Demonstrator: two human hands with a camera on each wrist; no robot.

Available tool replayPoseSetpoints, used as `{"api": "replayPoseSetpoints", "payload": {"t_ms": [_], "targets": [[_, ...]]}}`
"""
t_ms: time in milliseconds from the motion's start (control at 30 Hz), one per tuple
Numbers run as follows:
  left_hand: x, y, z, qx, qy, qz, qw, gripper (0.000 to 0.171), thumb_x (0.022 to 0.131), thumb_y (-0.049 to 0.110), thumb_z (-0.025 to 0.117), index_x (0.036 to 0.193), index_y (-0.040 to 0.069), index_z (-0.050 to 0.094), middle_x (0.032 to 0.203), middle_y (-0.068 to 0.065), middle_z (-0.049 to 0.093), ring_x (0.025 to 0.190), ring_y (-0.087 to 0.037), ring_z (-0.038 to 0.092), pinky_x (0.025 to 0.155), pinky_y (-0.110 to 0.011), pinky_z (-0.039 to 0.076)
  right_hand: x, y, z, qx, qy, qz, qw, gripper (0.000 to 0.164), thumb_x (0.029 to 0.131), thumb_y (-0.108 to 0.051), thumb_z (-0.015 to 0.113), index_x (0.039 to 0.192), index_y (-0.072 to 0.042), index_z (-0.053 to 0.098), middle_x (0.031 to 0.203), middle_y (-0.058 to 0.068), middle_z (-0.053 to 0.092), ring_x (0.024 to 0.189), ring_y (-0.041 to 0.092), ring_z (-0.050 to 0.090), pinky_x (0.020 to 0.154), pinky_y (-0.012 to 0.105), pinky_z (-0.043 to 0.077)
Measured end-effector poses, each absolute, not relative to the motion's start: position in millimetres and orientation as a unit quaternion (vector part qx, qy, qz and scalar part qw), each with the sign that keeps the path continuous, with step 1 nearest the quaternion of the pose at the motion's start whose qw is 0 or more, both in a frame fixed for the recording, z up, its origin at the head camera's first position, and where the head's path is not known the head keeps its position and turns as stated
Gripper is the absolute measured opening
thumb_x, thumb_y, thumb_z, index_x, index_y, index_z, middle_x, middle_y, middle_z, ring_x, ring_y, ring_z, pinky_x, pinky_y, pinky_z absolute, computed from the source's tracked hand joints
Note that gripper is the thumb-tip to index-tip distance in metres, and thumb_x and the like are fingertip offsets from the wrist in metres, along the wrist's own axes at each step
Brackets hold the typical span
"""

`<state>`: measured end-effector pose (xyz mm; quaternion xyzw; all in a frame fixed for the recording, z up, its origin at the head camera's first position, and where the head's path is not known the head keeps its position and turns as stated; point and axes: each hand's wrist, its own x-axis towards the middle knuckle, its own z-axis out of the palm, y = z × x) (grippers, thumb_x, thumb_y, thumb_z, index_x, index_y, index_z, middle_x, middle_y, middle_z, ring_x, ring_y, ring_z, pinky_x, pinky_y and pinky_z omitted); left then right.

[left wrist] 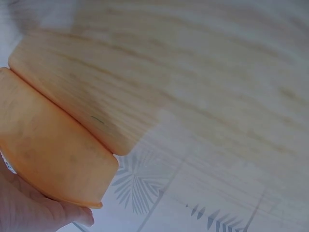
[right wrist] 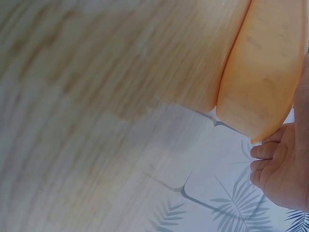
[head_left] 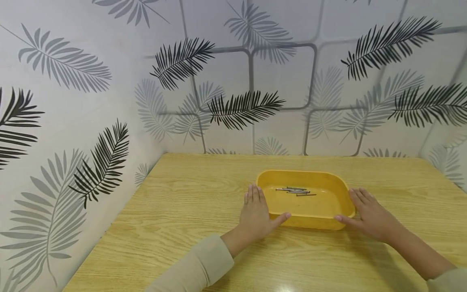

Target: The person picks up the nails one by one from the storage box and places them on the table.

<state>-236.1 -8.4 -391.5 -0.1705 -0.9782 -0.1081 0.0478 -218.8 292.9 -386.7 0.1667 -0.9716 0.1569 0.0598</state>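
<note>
A yellow plastic tray (head_left: 306,221) with rounded corners sits on the wooden table. Several thin metal nails (head_left: 297,191) lie loose inside it, towards the back. My left hand (head_left: 255,215) rests against the tray's left end, fingers straight along the rim and thumb stretched along the front edge. At the opposite end, my right hand (head_left: 373,217) touches the right side with extended fingers, its thumb at the front right corner. In the left wrist view, the tray's side wall (left wrist: 58,140) rises beside the left hand (left wrist: 34,210). The right wrist view has the right hand (right wrist: 285,164) at the rim.
The wooden table (head_left: 175,202) has a light grain and runs back to a wall (head_left: 226,138) papered with leaf and line patterns. Another papered wall (head_left: 120,97) stands along the left.
</note>
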Motion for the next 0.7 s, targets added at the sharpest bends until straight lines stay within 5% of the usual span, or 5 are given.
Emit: {"api": "replayPoseSetpoints", "payload": {"t_ms": [700], "targets": [[-235.4, -8.0, -392.6, -0.171, -0.978, -0.11, 0.048, 0.106, 0.082, 0.077, 0.029, 0.143, -0.009, 0.017, 0.152, -0.026, 0.009, 0.143, -0.036, 0.009, 0.116, -0.042, 0.016, -216.3, 293.6, -386.2, 0.163, -0.974, 0.147, 0.057, 0.092, 0.086, -0.05, 0.057, 0.137, 0.019, 0.023, 0.142, 0.04, 0.021, 0.132, 0.056, 0.016, 0.105, 0.064, 0.016]]}}
